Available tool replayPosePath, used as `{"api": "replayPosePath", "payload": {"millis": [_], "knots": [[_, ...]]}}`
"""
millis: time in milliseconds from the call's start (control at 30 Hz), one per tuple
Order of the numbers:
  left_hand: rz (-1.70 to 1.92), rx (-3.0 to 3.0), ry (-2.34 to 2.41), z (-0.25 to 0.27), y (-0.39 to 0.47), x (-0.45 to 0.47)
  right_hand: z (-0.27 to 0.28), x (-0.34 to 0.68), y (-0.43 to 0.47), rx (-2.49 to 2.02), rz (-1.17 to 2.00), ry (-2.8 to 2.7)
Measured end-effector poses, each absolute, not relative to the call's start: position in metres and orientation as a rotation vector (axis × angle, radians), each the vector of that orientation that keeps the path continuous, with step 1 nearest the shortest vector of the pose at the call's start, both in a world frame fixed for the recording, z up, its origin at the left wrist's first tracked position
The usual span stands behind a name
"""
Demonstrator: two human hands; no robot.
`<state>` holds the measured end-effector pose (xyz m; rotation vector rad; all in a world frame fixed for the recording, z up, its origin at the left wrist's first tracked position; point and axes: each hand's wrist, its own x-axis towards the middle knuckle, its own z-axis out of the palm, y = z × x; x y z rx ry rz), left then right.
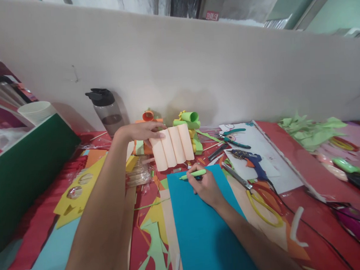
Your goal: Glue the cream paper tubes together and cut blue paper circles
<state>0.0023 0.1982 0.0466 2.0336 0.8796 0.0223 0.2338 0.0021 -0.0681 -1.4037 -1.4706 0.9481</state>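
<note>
Left hand [139,132] pinching peach paper rolls [172,147], hiding orange craft behind. Right hand [206,186] clamped on green marker [193,174]; tip hidden over blue sheet [202,225].

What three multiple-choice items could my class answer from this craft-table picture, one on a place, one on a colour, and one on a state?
1. Where does the blue glue gun lie?
A. On the white sheet right of the blue paper
B. Inside the paper cup
C. On the green board

2. What colour is the marker in the right hand?
A. Red
B. Light green
C. Black

3. How is the peach corrugated paper piece kept?
A. Flat under the scissors
B. Held up off the table by the left hand
C. Tucked under the bottle

Answers: 1 A, the gun rests on the white sheet beside the blue paper. 2 B, the barrel between the fingers is light green. 3 B, the left hand's fingers grip its upper edge and it hangs above the clutter.
</note>
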Motion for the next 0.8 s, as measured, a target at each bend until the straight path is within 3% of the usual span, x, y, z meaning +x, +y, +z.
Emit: {"api": "replayPosePath", "payload": {"millis": [800], "knots": [[0.044,2.025,0.869,0.0413,0.2024,-0.0005,-0.0678,0.2326,0.0040,-1.420,1.031,-1.431]]}}
